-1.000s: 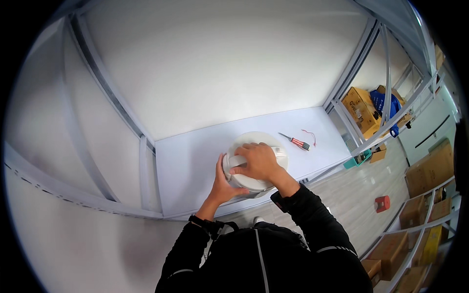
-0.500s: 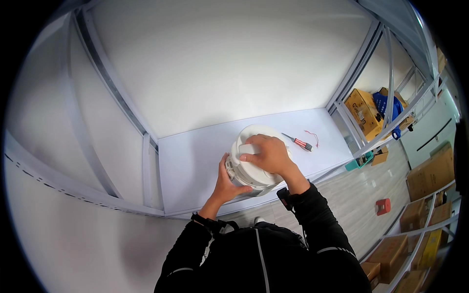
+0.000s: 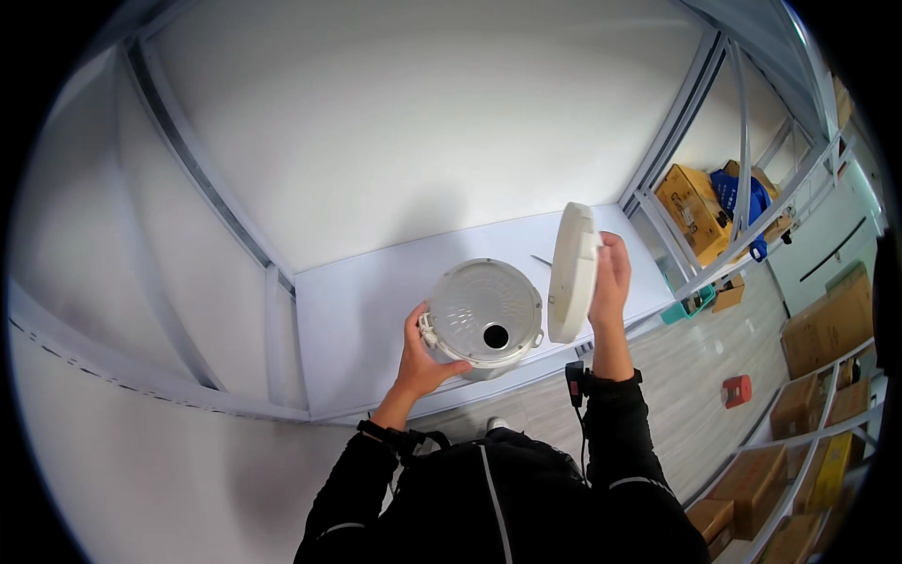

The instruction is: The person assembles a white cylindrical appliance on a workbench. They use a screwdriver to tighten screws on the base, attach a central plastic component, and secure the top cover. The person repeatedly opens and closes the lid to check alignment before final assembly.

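Bracing round metallic-grey vessel (image 3: 479, 303) with left hand (image 3: 425, 363) clasped wide around its side should steady it while right hand (image 3: 612, 277) pinches off-white disc-shaped plastic lid (image 3: 569, 277), near-upright, apart.

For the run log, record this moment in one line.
left hand: holds round greyish-white container | right hand: holds round white lid, on edge, apart | container: open

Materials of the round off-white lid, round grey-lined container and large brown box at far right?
Round off-white lid: probably moulded plastic; smooth, soft sheen.
Round grey-lined container: inside possibly metal, grey with bright glints; glossy plastic not ruled out.
Large brown box: likely cardboard; matt, flat-sided.
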`<state>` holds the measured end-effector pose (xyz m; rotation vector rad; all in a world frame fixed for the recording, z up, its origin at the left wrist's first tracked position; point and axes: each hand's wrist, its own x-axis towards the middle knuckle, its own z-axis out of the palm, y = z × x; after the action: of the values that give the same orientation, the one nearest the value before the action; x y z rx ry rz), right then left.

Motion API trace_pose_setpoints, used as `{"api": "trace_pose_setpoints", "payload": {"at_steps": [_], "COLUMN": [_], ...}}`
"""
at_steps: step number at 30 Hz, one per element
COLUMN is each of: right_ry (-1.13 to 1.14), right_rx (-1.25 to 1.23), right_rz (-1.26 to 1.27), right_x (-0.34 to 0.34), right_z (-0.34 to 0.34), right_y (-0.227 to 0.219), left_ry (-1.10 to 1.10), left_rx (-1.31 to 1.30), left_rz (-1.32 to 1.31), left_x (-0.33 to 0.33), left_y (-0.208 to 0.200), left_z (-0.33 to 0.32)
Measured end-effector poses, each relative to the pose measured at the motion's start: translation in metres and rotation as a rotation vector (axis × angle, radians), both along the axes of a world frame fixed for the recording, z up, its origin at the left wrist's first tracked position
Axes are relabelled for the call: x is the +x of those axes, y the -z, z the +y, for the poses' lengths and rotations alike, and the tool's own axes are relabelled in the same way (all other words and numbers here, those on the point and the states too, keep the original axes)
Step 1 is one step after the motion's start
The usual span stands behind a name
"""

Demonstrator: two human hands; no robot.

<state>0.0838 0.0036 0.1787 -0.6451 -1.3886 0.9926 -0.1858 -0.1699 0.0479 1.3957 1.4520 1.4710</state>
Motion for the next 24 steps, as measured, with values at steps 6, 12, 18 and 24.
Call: {"api": "trace_pose_setpoints", "payload": {"at_steps": [6,12,18,24], "right_ry": [-0.162,-0.448,-0.072,-0.347], "right_rx": [-0.252,-0.505,-0.576,-0.630], "right_rz": [0.561,1.176,0.571,0.700], "right_x": [0.041,0.044,0.033,0.018], "right_z": [-0.008,-0.017,-0.016,-0.009], "right_y": [0.012,0.018,0.060,0.083], "left_ry": [-0.042,-0.078,-0.189,-0.306], "left_rx": [0.028,0.045,-0.079,-0.126], "left_rz": [0.004,-0.003,0.159,0.055], "left_x": [-0.004,-0.026,-0.050,-0.073], "left_y": [0.001,0.003,-0.006,0.005], "left_z": [-0.001,-0.001,-0.009,-0.013]}}
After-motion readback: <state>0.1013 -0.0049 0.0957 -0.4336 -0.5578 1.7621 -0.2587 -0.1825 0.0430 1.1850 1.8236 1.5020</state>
